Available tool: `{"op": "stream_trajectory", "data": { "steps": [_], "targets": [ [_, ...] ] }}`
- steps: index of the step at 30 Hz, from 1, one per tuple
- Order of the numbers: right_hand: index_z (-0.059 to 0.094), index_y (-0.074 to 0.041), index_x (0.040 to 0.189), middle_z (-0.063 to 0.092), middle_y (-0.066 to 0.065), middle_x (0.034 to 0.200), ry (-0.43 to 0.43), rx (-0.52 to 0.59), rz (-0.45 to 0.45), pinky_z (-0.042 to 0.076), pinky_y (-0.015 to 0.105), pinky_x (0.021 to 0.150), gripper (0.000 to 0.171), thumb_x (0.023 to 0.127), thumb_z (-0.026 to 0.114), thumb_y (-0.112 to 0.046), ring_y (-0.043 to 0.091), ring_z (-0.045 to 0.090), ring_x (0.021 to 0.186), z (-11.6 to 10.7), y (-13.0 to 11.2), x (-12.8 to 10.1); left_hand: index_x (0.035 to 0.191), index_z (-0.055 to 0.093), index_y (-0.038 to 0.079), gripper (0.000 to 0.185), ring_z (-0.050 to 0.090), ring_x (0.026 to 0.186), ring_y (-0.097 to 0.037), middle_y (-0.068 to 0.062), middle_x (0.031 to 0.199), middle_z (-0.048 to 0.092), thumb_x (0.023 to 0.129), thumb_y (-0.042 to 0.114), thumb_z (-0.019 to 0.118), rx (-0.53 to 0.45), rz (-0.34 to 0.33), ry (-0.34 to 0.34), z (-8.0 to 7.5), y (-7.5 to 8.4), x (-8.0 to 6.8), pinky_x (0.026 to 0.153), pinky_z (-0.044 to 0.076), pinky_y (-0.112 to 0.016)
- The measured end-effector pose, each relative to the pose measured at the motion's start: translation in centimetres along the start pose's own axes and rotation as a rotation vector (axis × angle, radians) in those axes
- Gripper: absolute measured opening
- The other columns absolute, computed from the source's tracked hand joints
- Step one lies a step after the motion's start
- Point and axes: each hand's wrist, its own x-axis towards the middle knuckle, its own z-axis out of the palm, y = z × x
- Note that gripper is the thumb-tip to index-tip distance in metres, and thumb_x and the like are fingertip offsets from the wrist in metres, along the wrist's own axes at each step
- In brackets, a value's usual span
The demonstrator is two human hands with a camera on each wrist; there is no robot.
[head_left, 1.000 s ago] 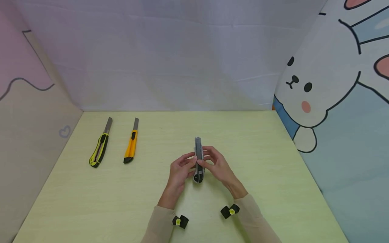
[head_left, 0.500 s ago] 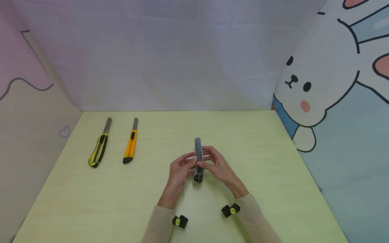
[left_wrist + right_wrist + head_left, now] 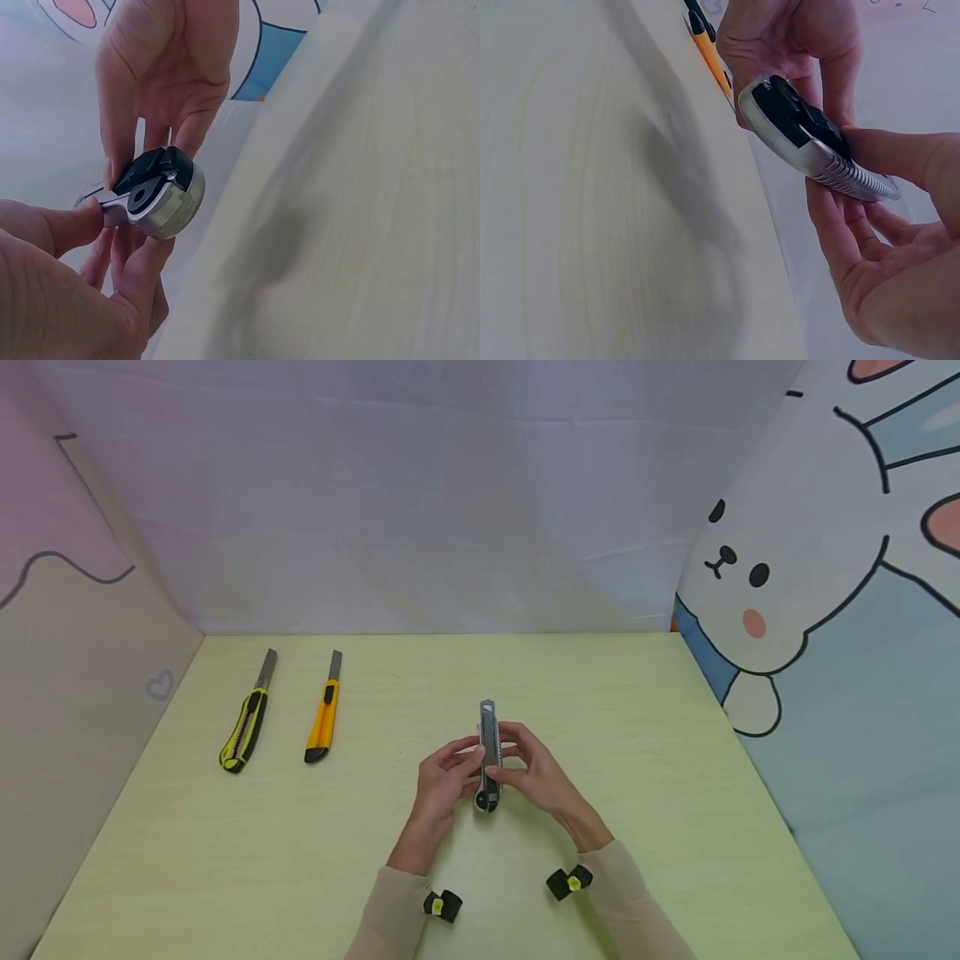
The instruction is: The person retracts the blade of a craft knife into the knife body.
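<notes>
Held above the middle of the pale yellow-green wooden tabletop (image 3: pixel 225 860): a silver metal utility knife with a black round end knob (image 3: pixel 488 752), long axis pointing away from the body, short blade tip at the far end, knob end nearest the wrists. Clear of the table surface, shadow below it in the wrist views.

Left hand (image 3: pixel 442 781) on the knife's left flank, right hand (image 3: pixel 542 774) on its right flank, so the knife sits between the two sets of fingers. In the left wrist view, left thumb pressed on the silver body just behind the knob (image 3: pixel 159 192), left fingers curled beneath it. In the right wrist view, right thumb laid along the ribbed silver section (image 3: pixel 832 159), right fingers loosely curved under and behind the body, slightly spread, palm facing the knife. Pinched from both sides, thumbs on top, fingers beneath. Knob end jutting free past the fingertips towards the wrists; blade end jutting free on the far side.

Well apart on the far left of the table: a yellow-green and black plastic utility knife (image 3: pixel 246 724) and, just to its right, an orange plastic utility knife (image 3: pixel 324 718), both flat, roughly parallel, blades pointing away.

Pale beige sleeves (image 3: pixel 390 914) on both forearms, a black strap with a yellow dot (image 3: pixel 442 905) at each wrist. To the right, a wall panel with a cartoon white rabbit (image 3: pixel 757 593).
</notes>
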Motion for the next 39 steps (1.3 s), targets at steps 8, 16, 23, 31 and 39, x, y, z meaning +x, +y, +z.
{"op": "stream_trajectory", "data": {
  "steps": [8, 16, 23, 31, 39],
  "targets": [
    [0.044, -0.007, 0.152, 0.051, 0.019, 0.144, 0.005, -0.053, 0.03, 0.055, 0.031, 0.089, 0.063, 0.095, 0.072, -0.003, 0.037, 0.055, 0.119, 0.0, 0.0, 0.0, 0.125, 0.072, 0.005, 0.032, 0.071, 0.084, -0.016, -0.01, 0.104, 0.075, 0.096, 0.018, 0.075, 0.011, 0.002, -0.006, 0.0, -0.1, 0.0, 0.071, 0.059, -0.031],
    [0.045, -0.011, 0.154, 0.056, 0.015, 0.139, 0.042, -0.132, 0.072, 0.055, 0.034, 0.085, 0.066, 0.095, 0.075, -0.01, 0.032, 0.062, 0.113, -0.4, -0.4, -0.3, 0.127, 0.07, 0.003, 0.034, 0.072, 0.087, -0.018, -0.014, 0.11, 0.075, 0.097, 0.02, 0.074, 0.037, 0.035, -0.039, 0.0, -0.1, 0.1, 0.077, 0.061, -0.035],
    [0.045, -0.015, 0.154, 0.059, 0.016, 0.139, 0.078, -0.138, 0.074, 0.055, 0.037, 0.088, 0.07, 0.093, 0.078, -0.011, 0.031, 0.064, 0.111, -0.7, -0.1, -0.2, 0.124, 0.072, 0.004, 0.034, 0.072, 0.085, -0.017, -0.013, 0.108, 0.075, 0.096, 0.022, 0.076, 0.049, 0.043, -0.04, 0.3, 0.0, 0.2, 0.072, 0.06, -0.031],
    [0.045, -0.016, 0.154, 0.059, 0.016, 0.139, 0.087, -0.147, 0.073, 0.055, 0.038, 0.089, 0.07, 0.093, 0.078, -0.013, 0.031, 0.064, 0.111, -0.9, 0.1, -0.3, 0.124, 0.071, 0.001, 0.034, 0.073, 0.084, -0.018, -0.013, 0.103, 0.075, 0.097, 0.021, 0.075, 0.069, 0.073, -0.065, 0.4, -0.1, 0.5, 0.071, 0.061, -0.031],
    [0.045, -0.015, 0.154, 0.059, 0.017, 0.14, 0.097, -0.159, 0.086, 0.055, 0.039, 0.089, 0.07, 0.093, 0.078, -0.013, 0.032, 0.064, 0.112, -1.5, 0.2, -0.5, 0.125, 0.07, 0.002, 0.034, 0.074, 0.086, -0.02, -0.015, 0.105, 0.075, 0.097, 0.02, 0.074, 0.09, 0.056, -0.099, 0.9, -0.1, 0.8, 0.075, 0.061, -0.034]
  ]
}}
